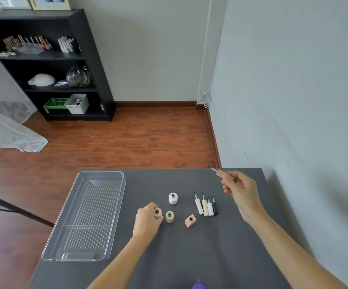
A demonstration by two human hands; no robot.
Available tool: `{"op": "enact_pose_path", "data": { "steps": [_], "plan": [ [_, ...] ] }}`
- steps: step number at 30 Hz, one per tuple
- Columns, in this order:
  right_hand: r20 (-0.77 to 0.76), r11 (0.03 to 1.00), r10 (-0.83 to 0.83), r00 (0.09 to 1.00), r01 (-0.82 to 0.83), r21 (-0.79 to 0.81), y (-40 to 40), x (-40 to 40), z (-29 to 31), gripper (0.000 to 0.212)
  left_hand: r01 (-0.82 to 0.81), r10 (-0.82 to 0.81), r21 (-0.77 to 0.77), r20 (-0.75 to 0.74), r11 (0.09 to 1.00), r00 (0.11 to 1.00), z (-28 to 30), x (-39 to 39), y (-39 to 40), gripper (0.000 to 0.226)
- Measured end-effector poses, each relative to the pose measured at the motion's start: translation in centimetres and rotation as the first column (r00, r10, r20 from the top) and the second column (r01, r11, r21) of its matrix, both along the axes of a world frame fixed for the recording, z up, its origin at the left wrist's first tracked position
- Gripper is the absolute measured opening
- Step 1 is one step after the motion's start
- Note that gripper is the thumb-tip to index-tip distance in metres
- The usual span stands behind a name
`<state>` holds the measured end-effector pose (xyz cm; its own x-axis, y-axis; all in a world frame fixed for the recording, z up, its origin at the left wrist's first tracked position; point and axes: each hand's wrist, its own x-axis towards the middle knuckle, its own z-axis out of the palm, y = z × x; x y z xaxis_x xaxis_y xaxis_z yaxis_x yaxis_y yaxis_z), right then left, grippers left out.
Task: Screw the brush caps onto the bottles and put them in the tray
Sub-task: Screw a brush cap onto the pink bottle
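Grey tabletop (189, 257) carries a clear plastic tray (64, 224) at the left with no bottles in it, and to its right stand a white bottle (173, 198), a cream bottle (169, 217) and an angular pink bottle (190, 221), all uncapped, beside a row of four brush caps (206, 207) lying flat. Left hand (147, 221) curls round a pale pink bottle (157, 212) resting on the table, while the right hand (239, 189) pinches a pink brush cap (221, 173) aloft, bristles pointing away. Small, light, likely glass, the bottle wants a firm grip round its body; the cap is best turned by its stiff handle, never the soft bristles.
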<state>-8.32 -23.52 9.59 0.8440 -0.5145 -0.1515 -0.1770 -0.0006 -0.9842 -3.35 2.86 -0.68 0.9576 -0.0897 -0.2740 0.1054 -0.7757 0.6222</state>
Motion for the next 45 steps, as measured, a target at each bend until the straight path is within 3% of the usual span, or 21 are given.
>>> {"op": "enact_pose_path", "data": {
  "steps": [11,18,29,34,38,41,45],
  "plan": [
    [-0.008,1.000,-0.007,1.000,0.007,0.013,-0.2,0.0,-0.5,0.014,0.054,-0.041,0.162,-0.082,0.985,0.996,-1.3,0.5,-1.2,0.008],
    [-0.032,1.000,-0.002,0.999,0.003,0.015,-0.2,0.2,-1.1,0.005,0.075,-0.064,0.177,-0.067,0.981,0.996,-1.0,0.6,-1.3,0.003],
    [-0.030,1.000,0.007,1.000,-0.007,0.010,-0.4,0.1,-1.1,0.007,0.133,-0.121,0.176,-0.074,0.975,0.990,-0.8,0.4,-1.0,0.019],
    [-0.018,1.000,0.004,1.000,-0.004,0.008,-0.7,-0.2,-1.1,0.007,0.122,-0.141,0.172,0.101,0.978,0.985,-0.2,-1.0,-1.2,0.053],
    [-0.011,1.000,0.001,1.000,-0.001,0.010,-0.7,-0.1,-1.1,0.007,0.314,-0.330,0.104,0.276,0.944,0.903,0.1,-3.5,-2.3,0.046],
    [-0.015,1.000,0.004,1.000,-0.003,0.014,-0.7,-0.1,-1.2,0.007,0.456,-0.460,0.072,0.215,0.887,0.861,-0.5,-5.4,-4.1,0.047],
    [-0.017,1.000,0.007,1.000,-0.007,0.014,-0.7,-0.4,-1.2,0.007,0.432,-0.431,0.004,0.093,0.902,0.898,-1.3,-5.5,-6.1,0.056]
  ]
}}
